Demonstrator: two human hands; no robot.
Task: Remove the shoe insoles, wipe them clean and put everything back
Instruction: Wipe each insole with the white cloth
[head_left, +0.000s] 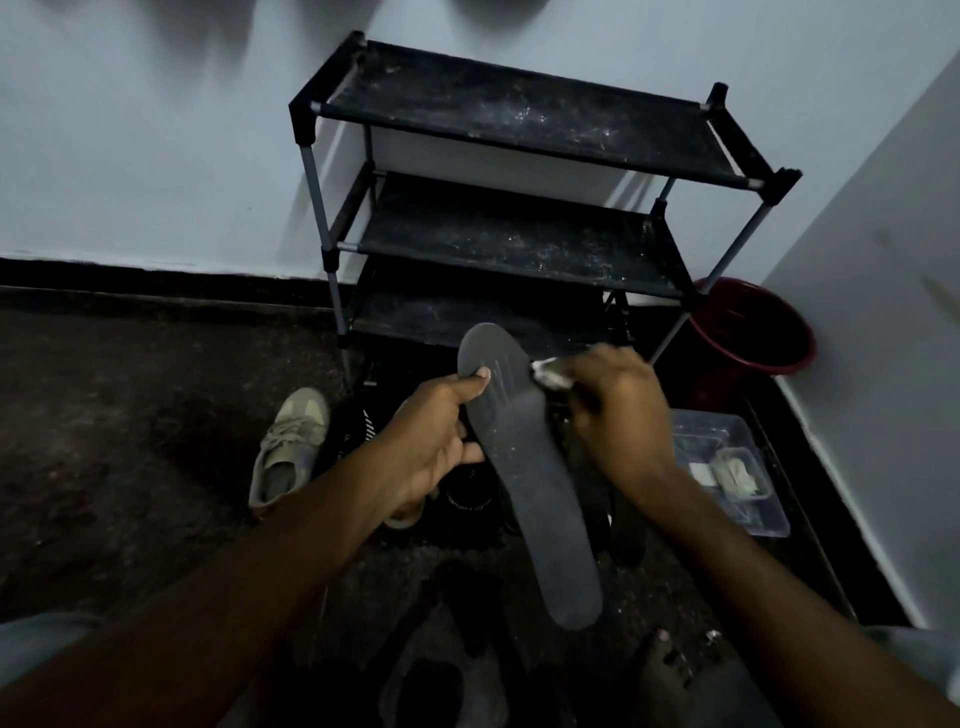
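The left hand (441, 441) has its grip clamped on a dark grey insole (524, 467), thumb on the upper face near the toe end, holding it in the air above dark shoes (467, 491) on the floor (130, 415). The right hand (618, 400) has its grip closed round a pale cloth (545, 371) pressed against the insole's right edge. A beige sneaker (288, 447) lies to the left.

No legible text, labels or numbers
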